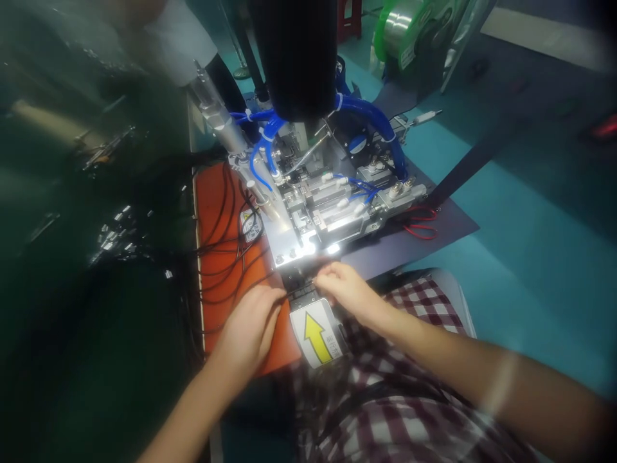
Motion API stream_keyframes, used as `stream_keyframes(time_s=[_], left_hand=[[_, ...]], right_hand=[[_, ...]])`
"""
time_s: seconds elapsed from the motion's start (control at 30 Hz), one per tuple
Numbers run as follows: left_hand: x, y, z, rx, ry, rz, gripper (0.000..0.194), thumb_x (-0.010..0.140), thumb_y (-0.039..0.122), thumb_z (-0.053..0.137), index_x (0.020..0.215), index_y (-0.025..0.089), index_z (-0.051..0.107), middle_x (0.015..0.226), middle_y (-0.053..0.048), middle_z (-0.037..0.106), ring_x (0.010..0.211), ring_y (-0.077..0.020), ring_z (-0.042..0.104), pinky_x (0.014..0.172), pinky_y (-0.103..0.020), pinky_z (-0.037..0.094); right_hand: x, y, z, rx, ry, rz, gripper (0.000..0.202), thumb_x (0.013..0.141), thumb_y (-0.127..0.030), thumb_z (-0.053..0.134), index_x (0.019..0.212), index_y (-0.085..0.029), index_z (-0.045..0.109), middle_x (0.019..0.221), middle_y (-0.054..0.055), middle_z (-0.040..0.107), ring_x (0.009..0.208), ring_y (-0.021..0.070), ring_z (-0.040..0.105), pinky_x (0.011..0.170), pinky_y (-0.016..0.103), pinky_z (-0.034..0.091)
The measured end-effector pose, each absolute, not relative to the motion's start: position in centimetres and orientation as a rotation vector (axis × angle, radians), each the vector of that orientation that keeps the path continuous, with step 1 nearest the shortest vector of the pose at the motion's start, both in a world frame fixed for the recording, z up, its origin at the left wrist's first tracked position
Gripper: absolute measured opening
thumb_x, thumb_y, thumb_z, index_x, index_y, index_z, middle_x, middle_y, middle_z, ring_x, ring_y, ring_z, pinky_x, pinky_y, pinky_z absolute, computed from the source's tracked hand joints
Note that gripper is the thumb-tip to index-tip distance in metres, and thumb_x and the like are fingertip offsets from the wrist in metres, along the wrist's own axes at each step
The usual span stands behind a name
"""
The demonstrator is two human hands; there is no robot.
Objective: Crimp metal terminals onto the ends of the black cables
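My left hand [254, 316] is at the left side of a dark metal fixture [303, 297] at the front of a silver machine [337, 206]. Its fingers are bent and pressed together at the fixture's edge; anything between them is too small to name. Across from it, my right hand [343, 288] pinches with thumb and forefinger close to the fixture's right side, and whatever is in the pinch cannot be made out. Between the hands and nearer to me is a white label [315, 334] with a yellow arrow. Bright light falls on the metal just beyond my fingers.
Black cables [226, 257] lie over the orange mat [212, 186] at left. Blue tubes [371, 112] loop above the machine, under a black column [296, 58]. A green wire spool [393, 32] stands behind. Shiny small pieces [118, 235] lie left; a person's white sleeve [186, 42] shows beyond.
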State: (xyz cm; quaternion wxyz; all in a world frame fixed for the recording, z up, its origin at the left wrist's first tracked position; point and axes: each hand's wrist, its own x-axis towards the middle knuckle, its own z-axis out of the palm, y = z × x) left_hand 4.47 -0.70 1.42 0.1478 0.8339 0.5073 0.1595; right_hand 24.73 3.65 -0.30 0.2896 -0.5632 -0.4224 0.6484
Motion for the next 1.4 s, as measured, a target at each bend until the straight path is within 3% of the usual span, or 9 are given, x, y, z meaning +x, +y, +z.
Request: stream_keyframes(time_s=[0.2, 0.4, 0.53, 0.6, 0.73, 0.9, 1.17, 1.4], left_hand=[[1.8, -2.4, 1.7, 2.425, 1.473, 0.366, 0.031, 0.093, 0.012, 0.041, 0.122, 0.017, 0.051, 0.113, -0.010, 0.057, 0.103, -0.0191, 0.056, 0.090, -0.031, 0.049], [-0.4, -0.9, 0.6, 2.673, 1.246, 0.446, 0.040, 0.089, 0.003, 0.038, 0.120, 0.021, 0.056, 0.105, -0.010, 0.057, 0.093, -0.0199, 0.054, 0.077, -0.033, 0.048], [-1.1, -1.9, 0.1, 2.670, 1.322, 0.389, 0.049, 0.089, 0.002, 0.039, 0.132, 0.024, 0.048, 0.109, -0.010, 0.057, 0.099, -0.0216, 0.054, 0.083, -0.038, 0.047], [-1.3, -2.3, -0.1, 2.654, 1.331, 0.435, 0.047, 0.090, 0.003, 0.040, 0.131, 0.024, 0.049, 0.112, -0.011, 0.057, 0.103, -0.0221, 0.054, 0.086, -0.038, 0.047], [-1.4, -2.1, -0.2, 2.663, 1.349, 0.505, 0.040, 0.090, 0.007, 0.040, 0.122, 0.024, 0.058, 0.107, -0.010, 0.060, 0.097, -0.0216, 0.057, 0.082, -0.037, 0.050], [-1.1, -1.8, 0.0, 2.664, 1.367, 0.515, 0.039, 0.090, 0.009, 0.040, 0.119, 0.025, 0.060, 0.104, -0.009, 0.062, 0.094, -0.0211, 0.059, 0.078, -0.035, 0.051], [-1.0, -1.9, 0.3, 2.676, 1.357, 0.512, 0.038, 0.090, 0.008, 0.040, 0.118, 0.024, 0.061, 0.103, -0.009, 0.061, 0.092, -0.0200, 0.058, 0.078, -0.034, 0.051], [-0.8, -1.9, 0.5, 2.606, 1.330, 0.533, 0.038, 0.091, 0.007, 0.038, 0.119, 0.022, 0.059, 0.104, -0.010, 0.059, 0.094, -0.0194, 0.057, 0.080, -0.034, 0.051]], right_hand=[[24.4, 3.6, -0.3, -1.506, -1.119, 1.725, 0.006, 0.068, -0.022, 0.054, 0.067, -0.019, 0.049, 0.048, -0.008, 0.046, 0.046, 0.0091, 0.040, 0.047, 0.024, 0.031], [24.3, 3.7, 0.1, -1.489, -1.112, 1.741, 0.006, 0.070, -0.018, 0.052, 0.066, -0.019, 0.048, 0.048, -0.007, 0.049, 0.046, 0.0090, 0.043, 0.048, 0.023, 0.034], [24.5, 3.8, -0.1, -1.448, -1.105, 1.763, 0.007, 0.072, -0.016, 0.053, 0.067, -0.018, 0.050, 0.049, -0.007, 0.051, 0.045, 0.0083, 0.044, 0.050, 0.023, 0.037], [25.1, 3.8, -0.5, -1.399, -1.105, 1.803, 0.005, 0.075, -0.020, 0.057, 0.072, -0.017, 0.053, 0.056, -0.005, 0.057, 0.047, 0.0080, 0.046, 0.052, 0.023, 0.039], [26.6, 3.6, -1.6, -1.306, -1.131, 1.872, 0.026, 0.085, -0.041, 0.052, 0.080, -0.015, 0.056, 0.067, 0.000, 0.063, 0.048, 0.0079, 0.049, 0.051, 0.023, 0.037], [26.2, 3.4, -2.8, -1.253, -1.277, 1.782, 0.034, 0.090, -0.047, 0.045, 0.072, -0.018, 0.049, 0.060, -0.004, 0.053, 0.048, 0.0086, 0.047, 0.053, 0.023, 0.038], [26.9, 2.4, -3.4, -1.322, -1.430, 1.517, 0.033, 0.090, -0.031, 0.047, 0.059, -0.020, 0.043, 0.058, -0.004, 0.048, 0.058, 0.0122, 0.044, 0.061, 0.026, 0.034], [30.0, -1.6, -3.8, -1.434, -1.403, 1.488, 0.032, 0.092, -0.037, 0.041, 0.064, -0.022, 0.039, 0.058, -0.004, 0.042, 0.054, 0.0128, 0.038, 0.055, 0.027, 0.030]])
